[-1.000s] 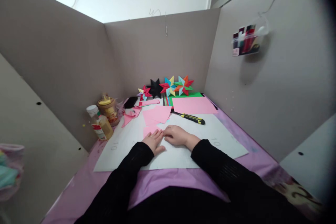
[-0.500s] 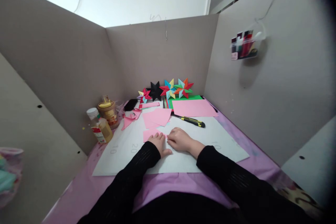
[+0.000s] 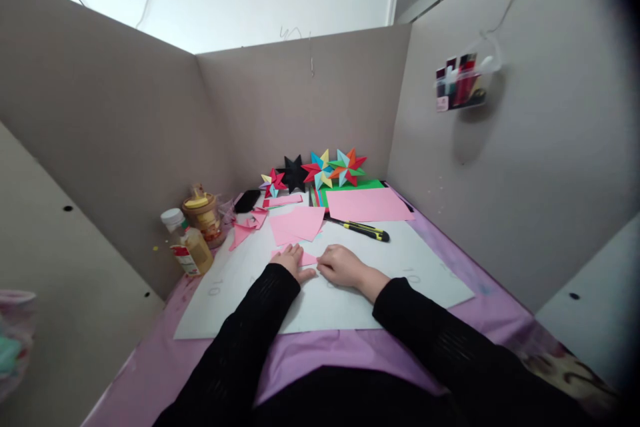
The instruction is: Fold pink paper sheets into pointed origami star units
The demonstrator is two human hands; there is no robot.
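A small piece of pink paper (image 3: 309,259) lies on the white sheet (image 3: 330,307) in front of me, partly covered by my hands. My left hand (image 3: 291,261) rests flat on its left part, with the thumb stretched out to the right. My right hand (image 3: 343,265) is closed, its fingertips pinching the right corner of that paper. Just beyond my hands are larger loose pink sheets (image 3: 299,223). A yellow and black utility knife (image 3: 363,231) lies past my right hand.
Folded pink pieces (image 3: 243,230) lie left of the sheets. At the left stand a bottle (image 3: 187,243) and a lidded cup (image 3: 205,217), near a black phone (image 3: 248,201). Paper stars (image 3: 323,169) lean on the back panel. A large pink sheet (image 3: 370,205) covers stacked coloured paper.
My left hand has slid to the left across the small pink paper and now covers more of its left side. My right hand stays at the corner. The view has shifted slightly.
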